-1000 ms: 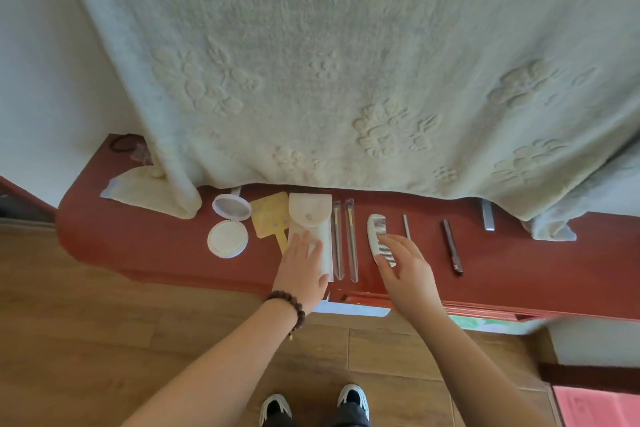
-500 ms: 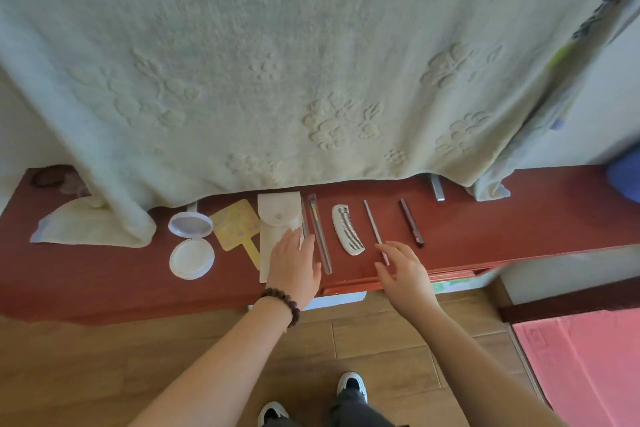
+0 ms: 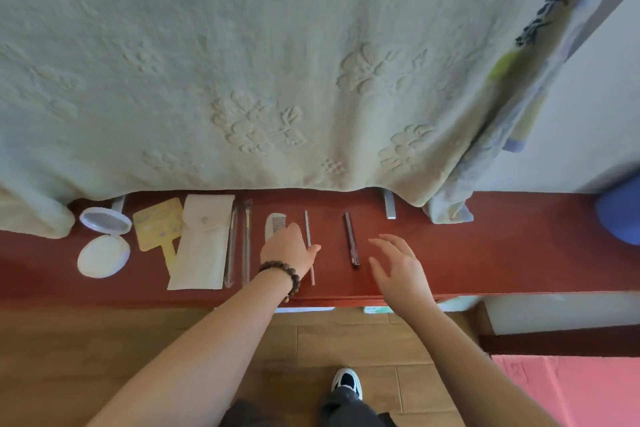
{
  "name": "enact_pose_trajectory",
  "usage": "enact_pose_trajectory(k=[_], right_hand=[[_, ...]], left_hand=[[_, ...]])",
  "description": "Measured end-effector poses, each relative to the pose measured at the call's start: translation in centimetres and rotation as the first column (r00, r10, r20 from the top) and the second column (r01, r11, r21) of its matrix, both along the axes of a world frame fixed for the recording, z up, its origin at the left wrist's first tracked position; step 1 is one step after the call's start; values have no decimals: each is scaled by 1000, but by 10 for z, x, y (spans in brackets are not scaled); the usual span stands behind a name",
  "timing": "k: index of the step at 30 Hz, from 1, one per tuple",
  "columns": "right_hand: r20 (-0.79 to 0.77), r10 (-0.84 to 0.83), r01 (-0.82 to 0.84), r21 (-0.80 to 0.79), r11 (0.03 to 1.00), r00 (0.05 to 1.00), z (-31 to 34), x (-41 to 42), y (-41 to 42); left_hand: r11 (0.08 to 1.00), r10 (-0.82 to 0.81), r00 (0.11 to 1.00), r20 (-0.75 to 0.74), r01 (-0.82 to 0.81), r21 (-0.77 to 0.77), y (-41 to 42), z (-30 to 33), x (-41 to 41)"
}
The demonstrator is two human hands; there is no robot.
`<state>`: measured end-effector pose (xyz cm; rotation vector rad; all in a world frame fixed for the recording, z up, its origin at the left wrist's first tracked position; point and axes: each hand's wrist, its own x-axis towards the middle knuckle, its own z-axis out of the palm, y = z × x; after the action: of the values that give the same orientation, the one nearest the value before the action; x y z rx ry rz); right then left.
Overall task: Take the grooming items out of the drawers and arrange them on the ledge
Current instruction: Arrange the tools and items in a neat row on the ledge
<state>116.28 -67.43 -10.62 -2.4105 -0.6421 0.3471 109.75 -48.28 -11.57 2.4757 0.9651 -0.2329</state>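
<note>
Compact (image 3: 103, 242): round white plastic case lying hinged open at the far left of the red ledge (image 3: 519, 253), mirror half behind, smooth lid half in front.
Hand mirror (image 3: 160, 230): flat yellow paddle with a short handle, just beside the compact.
Pouch (image 3: 202, 243): cream cloth, soft and matte, with a snap flap; the left hand has come off it since a second ago.
Clear sleeves (image 3: 239, 246): two slim see-through tubes, side by side, touching the pouch's edge.
Comb (image 3: 274, 224): white, toothed, hard plastic; now half hidden under the left hand.
Left hand (image 3: 289, 253): has shifted right onto the comb, fingers (image 3: 313, 248) held together, flat, pinching nothing.
Thin stick (image 3: 309, 243): pale, pencil-like, touching the left hand's edge.
Dark bar (image 3: 351, 239): glossy, narrow, brown.
Right hand (image 3: 398, 265): has left the stick, hovers beside the dark bar, fingers (image 3: 384, 241) spread and empty.
Meaning: the row looks laid out; the hands seem to be evening the spacing.
Blanket (image 3: 277, 62): thick, embossed with flowers, draped over the ledge's back.
</note>
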Motion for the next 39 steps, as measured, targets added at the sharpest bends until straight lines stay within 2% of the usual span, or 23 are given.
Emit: enact_pose_trajectory(k=[4,8,13,15,18,20,22,24,26,28,32,39], right_hand=[[-35,118,-118,-1,993,992,-6,26,-9],[-48,193,-192,22,981,980,-8,35,-9],[-61,246,-242,65,968,967,-9,35,-4],[-66,262,-258,69,964,963,-8,36,-2],[-46,281,-277,78,958,959,0,40,3],[-38,273,-267,117,957,961,12,46,8],[-79,244,-226,193,955,966,30,51,16],[-265,209,-117,323,939,941,52,54,27],[-451,232,-11,441,898,862,73,53,40],[-503,287,6,503,864,815,86,50,52],[-513,360,17,592,806,780,102,35,68],[-585,382,108,633,767,716,107,20,83]], left_hand=[[994,106,992,-62,-104,28,-14,-6,20],[981,191,980,-63,-193,-21,-20,-9,29],[983,181,969,-169,-183,0,-15,-5,39],[982,175,965,-197,-186,-37,-10,0,41],[958,203,975,-94,-218,-185,-10,10,37],[909,273,958,86,-228,-349,-15,20,28],[855,351,902,250,-200,-478,-23,41,18],[790,401,849,344,-130,-599,-28,62,7],[741,423,815,397,-59,-669,-28,79,-2],[731,424,799,426,-25,-681,-26,90,-10],[701,409,820,400,-3,-713,-19,97,-22],[544,421,853,309,36,-839,-3,102,-38]])
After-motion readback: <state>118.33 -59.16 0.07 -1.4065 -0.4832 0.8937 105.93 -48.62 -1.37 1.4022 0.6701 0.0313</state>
